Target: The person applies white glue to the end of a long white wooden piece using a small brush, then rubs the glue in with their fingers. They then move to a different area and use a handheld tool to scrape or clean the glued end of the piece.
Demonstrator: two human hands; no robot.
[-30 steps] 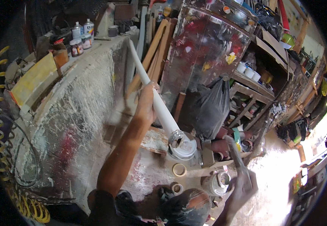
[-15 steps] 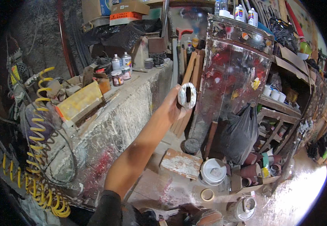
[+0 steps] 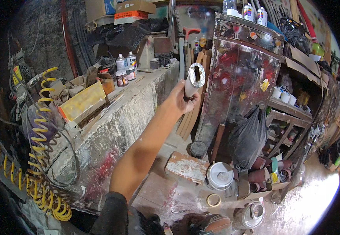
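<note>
My left hand (image 3: 185,98) is raised near the middle of the view, its arm stretched forward from the lower edge. The fingers are closed around a whitish oval piece (image 3: 190,87), which looks like a short hollow tube. Its silvery end faces me, with a dark elongated slot in the centre. What the piece belongs to cannot be made out. Wooden strips (image 3: 193,117) lean upright behind the hand. My right hand is out of view.
Spray cans (image 3: 131,59) and jars stand on a ledge left of my arm. A yellow coiled hose (image 3: 40,149) hangs at far left. A paint-stained cabinet (image 3: 240,74) rises ahead. A lidded white bucket (image 3: 220,176), a tape ring (image 3: 213,200) and a board (image 3: 187,167) lie below.
My left hand has raised the oval piece slightly and tilted it, so more of its side shows now. My grip is unchanged.
</note>
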